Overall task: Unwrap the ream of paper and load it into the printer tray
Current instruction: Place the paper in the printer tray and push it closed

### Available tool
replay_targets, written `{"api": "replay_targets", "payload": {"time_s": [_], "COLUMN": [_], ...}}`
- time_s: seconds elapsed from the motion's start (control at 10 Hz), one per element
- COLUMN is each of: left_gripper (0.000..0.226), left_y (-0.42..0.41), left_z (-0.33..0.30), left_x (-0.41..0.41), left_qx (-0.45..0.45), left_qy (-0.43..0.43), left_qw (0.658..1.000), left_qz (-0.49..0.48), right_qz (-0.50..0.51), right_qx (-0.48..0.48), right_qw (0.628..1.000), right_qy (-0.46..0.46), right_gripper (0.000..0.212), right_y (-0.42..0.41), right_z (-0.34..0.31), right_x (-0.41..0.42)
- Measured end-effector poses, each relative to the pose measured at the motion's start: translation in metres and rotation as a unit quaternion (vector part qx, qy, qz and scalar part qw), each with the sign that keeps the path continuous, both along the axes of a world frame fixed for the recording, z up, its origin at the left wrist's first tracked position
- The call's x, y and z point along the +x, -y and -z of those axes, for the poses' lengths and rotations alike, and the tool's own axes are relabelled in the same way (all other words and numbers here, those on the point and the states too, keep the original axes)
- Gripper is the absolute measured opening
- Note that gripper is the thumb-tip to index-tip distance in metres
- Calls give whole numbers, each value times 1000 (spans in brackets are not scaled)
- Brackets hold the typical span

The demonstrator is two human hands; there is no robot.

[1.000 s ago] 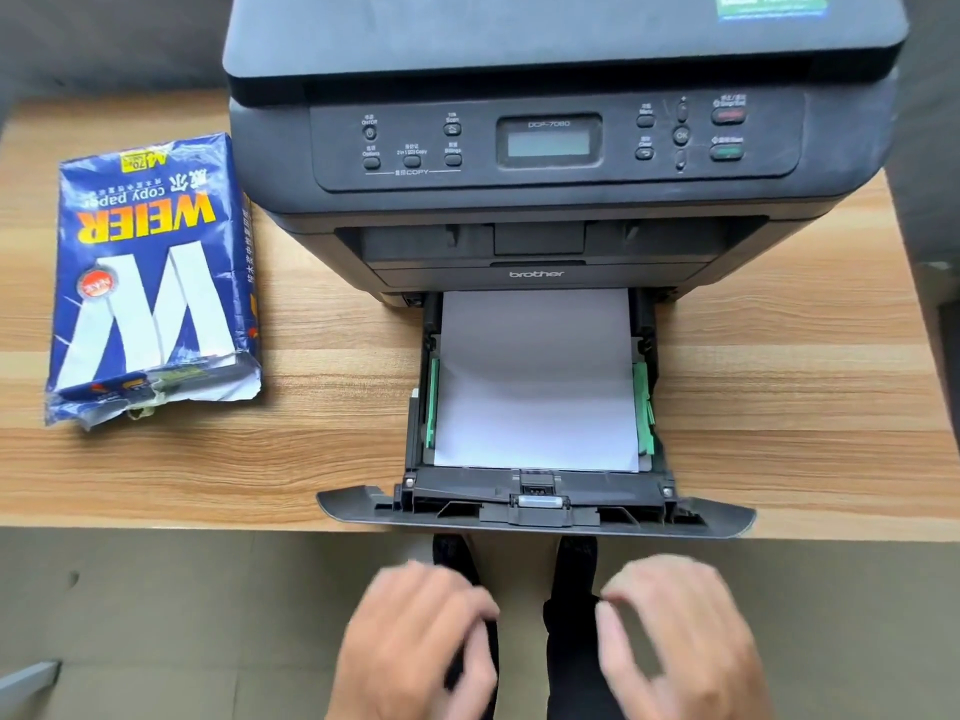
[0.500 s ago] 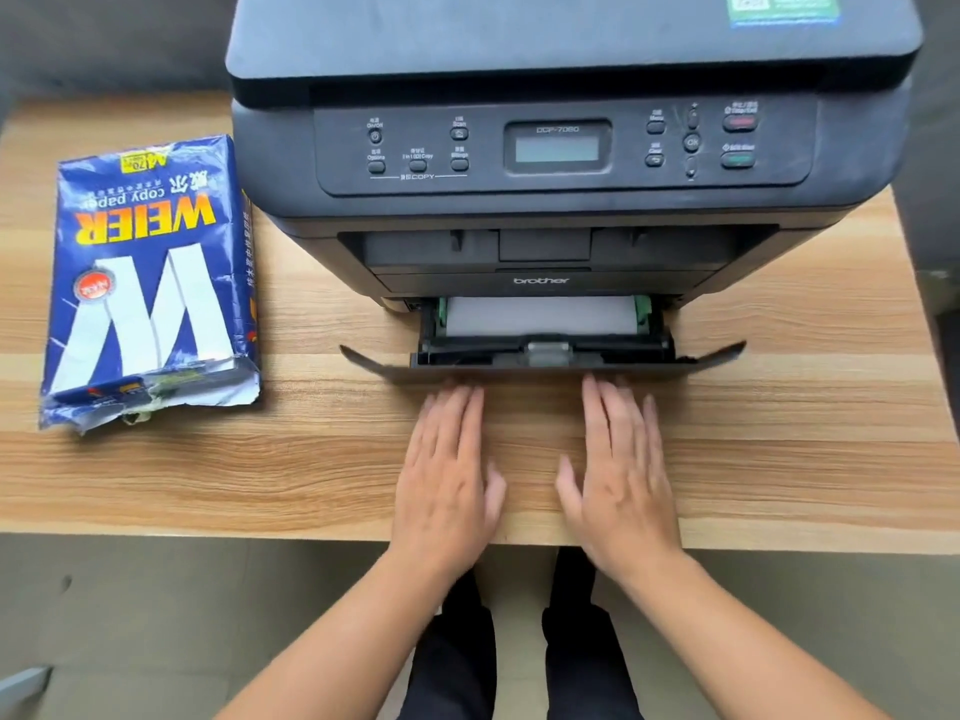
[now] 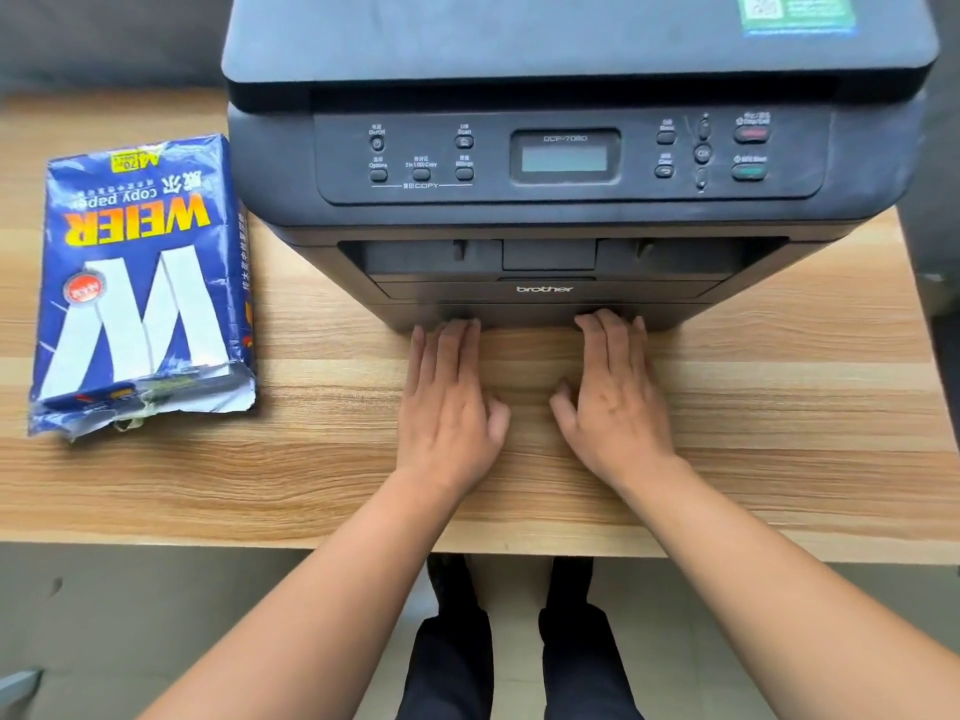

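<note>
On the table [image 3: 779, 407]: left hand [image 3: 449, 402] and right hand [image 3: 615, 397], flat, fingers extended, fingertips touching the tray [image 3: 535, 317] front, which sat flush in the printer [image 3: 545, 148]. Torn ream [image 3: 140, 283] lay well left of the left hand.

we see a wood-grain table [image 3: 779, 407]. printer [image 3: 545, 210] sits at the back centre, torn blue ream wrapper [image 3: 140, 283] lies flat just left of it, both hands [image 3: 452, 402] palm-down on top.
</note>
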State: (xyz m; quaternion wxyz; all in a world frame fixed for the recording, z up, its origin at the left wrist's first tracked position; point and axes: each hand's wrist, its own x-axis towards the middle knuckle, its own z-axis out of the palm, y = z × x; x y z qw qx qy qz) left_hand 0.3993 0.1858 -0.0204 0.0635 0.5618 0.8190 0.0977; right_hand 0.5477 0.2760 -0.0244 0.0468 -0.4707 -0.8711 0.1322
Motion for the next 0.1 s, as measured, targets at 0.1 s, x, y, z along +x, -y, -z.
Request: {"api": "replay_targets", "payload": {"time_s": [0.1], "left_gripper": [83], "left_y": [10], "left_z": [-2], "left_x": [1], "left_qx": [-19], "left_qy": [-2], "left_qw": [1000], "left_qz": [18], "right_qz": [9], "right_qx": [-79], "right_qw": [997], "right_qy": [-7], "right_gripper": [74], "right_y": [-4], "right_z": [-7], "right_x": [5]}}
